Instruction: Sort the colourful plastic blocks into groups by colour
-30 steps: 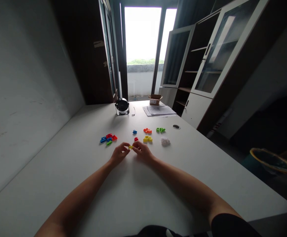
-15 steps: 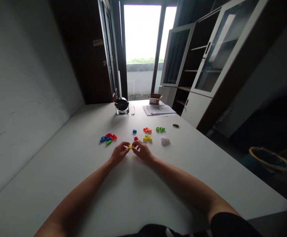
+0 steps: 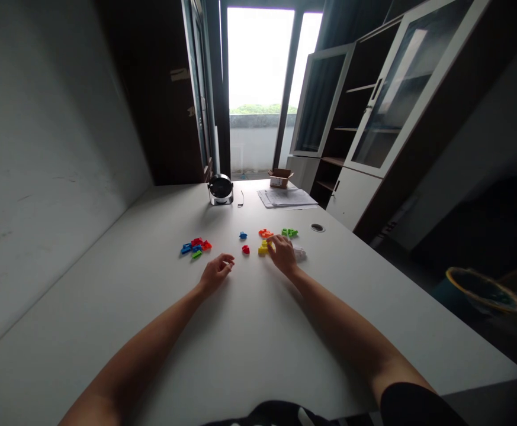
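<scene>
My right hand [image 3: 282, 253] reaches over the yellow plastic pieces [image 3: 262, 249], its fingertips closed on a small yellow piece [image 3: 269, 243] at the pile. The fingers partly hide that piece and the pile. My left hand [image 3: 217, 270] rests near the table's middle, fingers curled but apart, with nothing between them. A red piece [image 3: 246, 249] lies between the hands, and a blue piece [image 3: 243, 235] sits behind it. Orange pieces [image 3: 265, 233] and green pieces [image 3: 289, 232] are grouped behind my right hand. Whitish clear pieces [image 3: 300, 253] lie to its right, partly covered.
A mixed heap of red, blue, orange and green pieces [image 3: 195, 247] lies left on the white table [image 3: 222, 349]. Farther back stand a round black device on a stand [image 3: 220, 188], papers [image 3: 287, 197] and a small open carton [image 3: 280, 178]. A cable hole [image 3: 317, 227] is at right.
My right hand has left my left hand and moved right with the yellow piece to the yellow group. My left hand has let go of that piece and stays in place.
</scene>
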`<state>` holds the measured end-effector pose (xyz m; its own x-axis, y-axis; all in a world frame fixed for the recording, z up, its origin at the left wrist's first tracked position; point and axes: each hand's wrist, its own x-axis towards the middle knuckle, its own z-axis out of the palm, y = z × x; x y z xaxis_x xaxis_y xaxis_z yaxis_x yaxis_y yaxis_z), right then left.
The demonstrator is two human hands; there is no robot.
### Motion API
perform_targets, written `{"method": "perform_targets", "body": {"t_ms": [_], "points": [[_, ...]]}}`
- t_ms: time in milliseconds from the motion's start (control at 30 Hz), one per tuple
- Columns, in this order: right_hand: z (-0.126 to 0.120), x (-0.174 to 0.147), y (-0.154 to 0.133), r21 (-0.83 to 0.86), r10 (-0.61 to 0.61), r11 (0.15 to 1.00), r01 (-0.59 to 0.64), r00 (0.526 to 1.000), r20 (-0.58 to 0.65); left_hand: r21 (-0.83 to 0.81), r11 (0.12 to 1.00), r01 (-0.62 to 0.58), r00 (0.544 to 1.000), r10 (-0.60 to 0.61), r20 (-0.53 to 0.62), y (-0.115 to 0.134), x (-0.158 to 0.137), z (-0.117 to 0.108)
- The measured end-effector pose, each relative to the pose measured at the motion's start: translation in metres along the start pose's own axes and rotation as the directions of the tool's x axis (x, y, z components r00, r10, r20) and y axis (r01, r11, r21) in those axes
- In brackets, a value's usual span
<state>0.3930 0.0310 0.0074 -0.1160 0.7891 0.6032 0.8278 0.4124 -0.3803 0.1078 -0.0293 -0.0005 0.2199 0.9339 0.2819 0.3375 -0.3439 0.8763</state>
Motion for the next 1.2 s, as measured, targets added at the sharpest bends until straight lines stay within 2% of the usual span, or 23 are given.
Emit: {"method": "perform_targets", "body": {"t_ms": [233,633,767,867,1000,1067,1200], "points": [[0.008,-0.004,0.010,-0.040,0.003,0.999,0.000,0.997,0.071,0.008,1.000,0.007,1.000,-0.007,0.000,0.003,0.000,0.000],[0.012,-0.005,0.010,-0.031,0.016,0.999,-0.014,0.998,0.054,0.034,0.999,0.008,1.000,-0.007,-0.004,0.005,-0.001,0.000],[0.011,-0.005,0.009,-0.011,0.017,1.000,-0.017,0.999,0.051,0.094,0.996,-0.011,1.000,0.012,-0.008,0.002,0.000,-0.001],[0.009,-0.005,0.007,0.004,-0.001,1.000,0.001,1.000,0.030,0.219,0.976,-0.005,0.996,0.024,-0.081,-0.004,0.005,-0.009],[0.006,-0.005,0.002,0.003,-0.028,1.000,0.028,1.000,0.004,0.461,0.885,0.063,0.958,0.076,-0.277,-0.018,0.014,-0.034],[0.006,-0.005,0.000,0.002,-0.038,0.999,0.038,0.999,-0.003,0.557,0.816,0.155,0.922,0.083,-0.378,-0.027,0.018,-0.048],[0.005,-0.005,-0.003,0.018,-0.056,0.998,0.057,0.998,-0.008,0.604,0.702,0.378,0.868,-0.042,-0.495,-0.039,0.021,-0.065]]}}
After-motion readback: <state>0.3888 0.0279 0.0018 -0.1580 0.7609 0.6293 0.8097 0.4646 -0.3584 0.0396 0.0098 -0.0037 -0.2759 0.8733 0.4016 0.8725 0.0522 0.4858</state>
